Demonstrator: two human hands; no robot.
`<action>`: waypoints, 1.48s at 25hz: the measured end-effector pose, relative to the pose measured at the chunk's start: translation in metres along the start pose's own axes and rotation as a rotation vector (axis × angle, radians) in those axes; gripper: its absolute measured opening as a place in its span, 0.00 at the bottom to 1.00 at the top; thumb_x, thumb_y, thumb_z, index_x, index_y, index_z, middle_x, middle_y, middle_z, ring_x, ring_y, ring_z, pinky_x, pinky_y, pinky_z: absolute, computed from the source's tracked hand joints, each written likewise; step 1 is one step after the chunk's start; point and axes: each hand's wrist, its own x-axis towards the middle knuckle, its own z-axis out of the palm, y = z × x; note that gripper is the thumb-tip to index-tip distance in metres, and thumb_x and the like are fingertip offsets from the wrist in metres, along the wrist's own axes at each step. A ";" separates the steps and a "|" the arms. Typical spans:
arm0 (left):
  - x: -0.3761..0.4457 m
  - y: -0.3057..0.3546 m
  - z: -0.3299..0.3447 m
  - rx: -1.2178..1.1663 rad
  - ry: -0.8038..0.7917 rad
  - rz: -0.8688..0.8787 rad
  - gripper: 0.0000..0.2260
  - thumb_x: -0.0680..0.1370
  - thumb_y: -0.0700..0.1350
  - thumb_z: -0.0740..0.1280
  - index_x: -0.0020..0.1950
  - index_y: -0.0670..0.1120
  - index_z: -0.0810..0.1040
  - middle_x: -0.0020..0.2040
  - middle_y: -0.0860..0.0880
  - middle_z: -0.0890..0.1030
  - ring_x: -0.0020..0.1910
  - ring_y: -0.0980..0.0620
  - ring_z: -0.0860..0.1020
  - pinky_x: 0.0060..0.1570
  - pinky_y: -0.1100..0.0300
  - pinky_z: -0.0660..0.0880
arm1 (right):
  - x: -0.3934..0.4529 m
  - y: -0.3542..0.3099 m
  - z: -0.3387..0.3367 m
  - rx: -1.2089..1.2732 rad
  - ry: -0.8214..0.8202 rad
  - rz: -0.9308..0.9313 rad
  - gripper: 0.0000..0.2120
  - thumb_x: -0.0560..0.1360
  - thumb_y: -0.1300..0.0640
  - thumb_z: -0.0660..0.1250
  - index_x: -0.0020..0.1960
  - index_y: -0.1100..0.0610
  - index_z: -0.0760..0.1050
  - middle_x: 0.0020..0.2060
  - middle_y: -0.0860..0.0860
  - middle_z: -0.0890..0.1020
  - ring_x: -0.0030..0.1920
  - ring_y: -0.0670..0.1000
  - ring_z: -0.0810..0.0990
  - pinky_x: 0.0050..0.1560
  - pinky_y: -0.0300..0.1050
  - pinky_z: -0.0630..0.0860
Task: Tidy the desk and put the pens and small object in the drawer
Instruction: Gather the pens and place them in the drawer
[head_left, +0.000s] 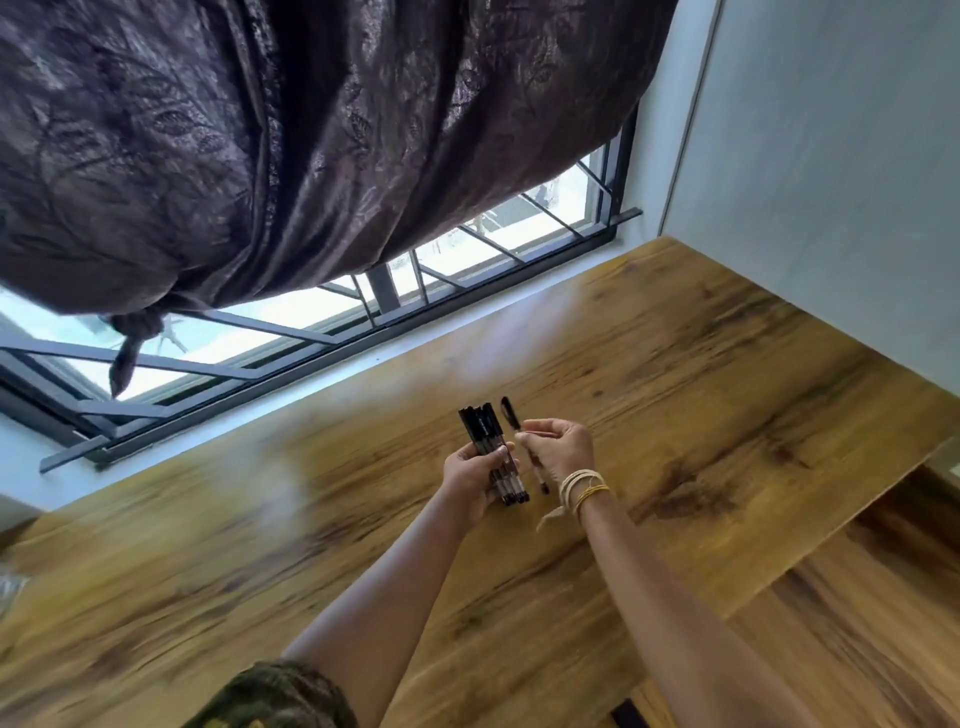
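Note:
Above the wooden desk (675, 364), my left hand (470, 475) grips a bundle of several black-capped pens (480, 426), caps pointing away from me. Just to its right, my right hand (561, 449) pinches a single black pen (510, 413) held upright beside the bundle, with cords and bands round that wrist. No drawer or small object is identifiable in view.
A window with a dark metal grille (395, 296) runs along the desk's far edge, with a dark patterned curtain (291, 135) hanging over it. A grey wall (831, 156) closes the right side. A lower wooden surface (857, 623) lies beyond the desk's right edge.

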 end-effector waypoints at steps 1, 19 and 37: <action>-0.006 -0.003 -0.006 -0.015 -0.001 0.001 0.08 0.74 0.34 0.70 0.53 0.39 0.79 0.47 0.40 0.83 0.44 0.44 0.83 0.46 0.47 0.81 | -0.011 0.003 0.007 -0.018 -0.017 0.004 0.07 0.67 0.66 0.76 0.44 0.60 0.82 0.41 0.58 0.86 0.36 0.49 0.84 0.37 0.41 0.81; -0.144 -0.058 -0.109 -0.060 -0.134 0.025 0.10 0.74 0.30 0.68 0.54 0.31 0.78 0.46 0.36 0.82 0.41 0.41 0.83 0.51 0.43 0.80 | -0.169 0.051 0.032 -0.017 -0.159 0.014 0.08 0.69 0.60 0.76 0.47 0.62 0.83 0.42 0.59 0.86 0.38 0.51 0.84 0.41 0.42 0.82; -0.290 -0.224 0.025 0.035 -0.005 -0.063 0.08 0.74 0.31 0.69 0.52 0.35 0.78 0.47 0.37 0.82 0.43 0.42 0.82 0.47 0.48 0.81 | -0.293 0.116 -0.201 -0.040 -0.310 0.180 0.11 0.75 0.60 0.70 0.56 0.63 0.78 0.43 0.56 0.82 0.41 0.51 0.82 0.39 0.47 0.81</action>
